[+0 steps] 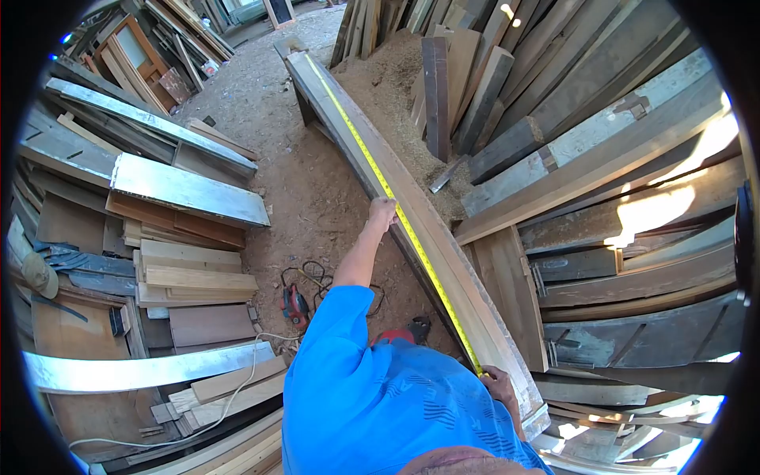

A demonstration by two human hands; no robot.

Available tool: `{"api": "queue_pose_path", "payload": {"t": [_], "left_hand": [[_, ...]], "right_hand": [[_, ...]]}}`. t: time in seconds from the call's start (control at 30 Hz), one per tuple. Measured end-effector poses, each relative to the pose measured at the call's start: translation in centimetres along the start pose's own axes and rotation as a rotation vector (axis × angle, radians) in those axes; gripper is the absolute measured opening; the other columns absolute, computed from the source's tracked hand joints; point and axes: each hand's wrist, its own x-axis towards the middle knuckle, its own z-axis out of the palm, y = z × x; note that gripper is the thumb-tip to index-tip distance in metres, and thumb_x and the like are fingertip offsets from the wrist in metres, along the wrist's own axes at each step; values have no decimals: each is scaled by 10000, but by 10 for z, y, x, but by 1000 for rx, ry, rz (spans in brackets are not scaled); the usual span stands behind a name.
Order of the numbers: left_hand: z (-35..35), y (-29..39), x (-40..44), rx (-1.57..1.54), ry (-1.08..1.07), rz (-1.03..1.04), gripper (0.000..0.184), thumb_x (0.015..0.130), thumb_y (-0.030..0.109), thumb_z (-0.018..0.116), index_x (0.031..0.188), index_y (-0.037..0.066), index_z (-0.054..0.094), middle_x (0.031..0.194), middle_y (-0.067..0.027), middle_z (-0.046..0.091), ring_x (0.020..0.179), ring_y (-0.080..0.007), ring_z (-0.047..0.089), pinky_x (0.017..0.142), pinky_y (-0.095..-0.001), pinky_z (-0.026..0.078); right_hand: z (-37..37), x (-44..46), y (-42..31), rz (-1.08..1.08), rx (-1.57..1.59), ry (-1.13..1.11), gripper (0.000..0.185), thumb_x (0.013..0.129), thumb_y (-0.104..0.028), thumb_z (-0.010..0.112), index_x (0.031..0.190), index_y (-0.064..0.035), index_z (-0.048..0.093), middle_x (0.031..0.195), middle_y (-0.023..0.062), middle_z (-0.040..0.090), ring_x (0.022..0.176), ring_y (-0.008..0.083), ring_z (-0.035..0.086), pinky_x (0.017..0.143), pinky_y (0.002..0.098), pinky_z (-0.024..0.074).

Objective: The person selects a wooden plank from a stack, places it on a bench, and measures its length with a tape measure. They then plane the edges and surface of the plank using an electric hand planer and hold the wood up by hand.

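A yellow measuring tape (424,257) lies stretched along a long wooden plank (451,261) on a narrow bench. My left hand (383,212) is closed on the tape's edge near the middle of the plank, with the arm reaching forward. Close to my body, my right hand (499,386) is closed around the near end of the tape, at the plank's near end. The tape's far end reaches the plank's far end, beyond both hands.
Stacked boards (198,277) line the left side. Timber beams (586,182) lean and lie on the right. A red power tool (295,307) with a cable rests on the dirt floor (293,190), left of the bench. A white cord (252,372) crosses the boards.
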Motion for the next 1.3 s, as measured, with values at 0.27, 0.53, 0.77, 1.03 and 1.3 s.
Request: {"api": "queue_pose_path", "payload": {"t": [0.27, 0.53, 0.77, 1.03, 1.3], "left_hand": [[10, -27, -48, 22, -20, -132, 141, 979, 188, 600, 1006, 60, 651, 876, -61, 689, 712, -190, 680, 612, -369, 589], [5, -65, -92, 19, -192, -234, 199, 988, 231, 608, 1083, 56, 625, 889, -56, 663, 702, -174, 637, 606, -329, 577], [-51, -146, -137, 93, -119, -130, 165, 938, 132, 642, 800, 85, 565, 635, -26, 551, 497, -131, 502, 416, -324, 392], [-136, -260, -231, 993, -220, -236, 197, 780, 161, 560, 860, 26, 679, 726, -169, 662, 706, -270, 661, 570, -433, 486], [-169, -266, -265, 744, -170, -178, 95, 706, 120, 594, 748, 46, 636, 657, -123, 619, 632, -233, 625, 559, -379, 471]], "right_hand": [[25, 43, -71, -17, 7, -12, 387, 885, -237, 659, 1183, 9, 680, 869, 108, 700, 747, 155, 631, 677, 315, 510], [53, 124, -119, -106, -115, -30, 396, 898, -274, 640, 1184, -2, 683, 981, 206, 727, 917, 262, 704, 816, 379, 538], [73, 192, -121, -156, -174, 0, 460, 886, -352, 648, 1221, -38, 674, 1058, 225, 723, 1000, 319, 704, 897, 415, 533], [78, 207, -196, -164, -187, 14, 475, 873, -367, 640, 1214, -39, 687, 1050, 233, 723, 976, 289, 705, 866, 384, 538], [94, 252, -233, -211, -212, 28, 499, 884, -432, 627, 1212, -61, 690, 1153, 257, 690, 1121, 363, 659, 977, 419, 494]]}}
